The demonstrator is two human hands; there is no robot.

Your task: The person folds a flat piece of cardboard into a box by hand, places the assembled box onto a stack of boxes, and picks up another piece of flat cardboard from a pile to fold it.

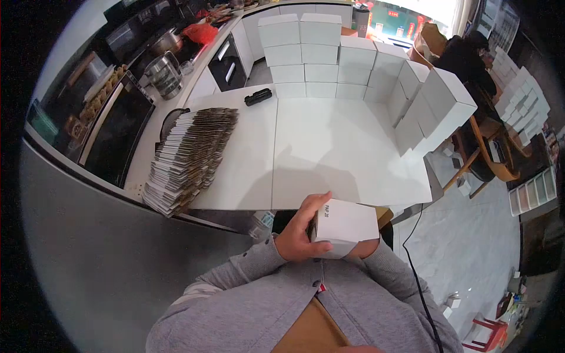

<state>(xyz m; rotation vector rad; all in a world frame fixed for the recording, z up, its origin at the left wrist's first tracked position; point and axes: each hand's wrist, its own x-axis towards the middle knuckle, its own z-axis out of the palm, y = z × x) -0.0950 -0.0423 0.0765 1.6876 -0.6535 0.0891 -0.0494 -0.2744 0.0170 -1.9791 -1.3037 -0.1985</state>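
Note:
Close in front of my chest, at the near edge of the table, I hold a small white cardboard box [346, 226] with "PAP 20" printed on one end. My left hand [301, 234] wraps round its left side, thumb low and fingers over the far edge. Under the box's right side is my right hand [364, 248], its fingers mostly hidden by the box. A brown cardboard piece [384, 217] shows just beyond the right end; whether it belongs to the box I cannot tell.
Stacked white boxes [321, 56] line the table's [329, 141] back and right sides. A row of flattened cartons [191, 156] lies at left, near a black object [258, 96]. A black cable [412, 253] hangs at right. Another person [465, 59] sits beyond, near a wooden chair [497, 156].

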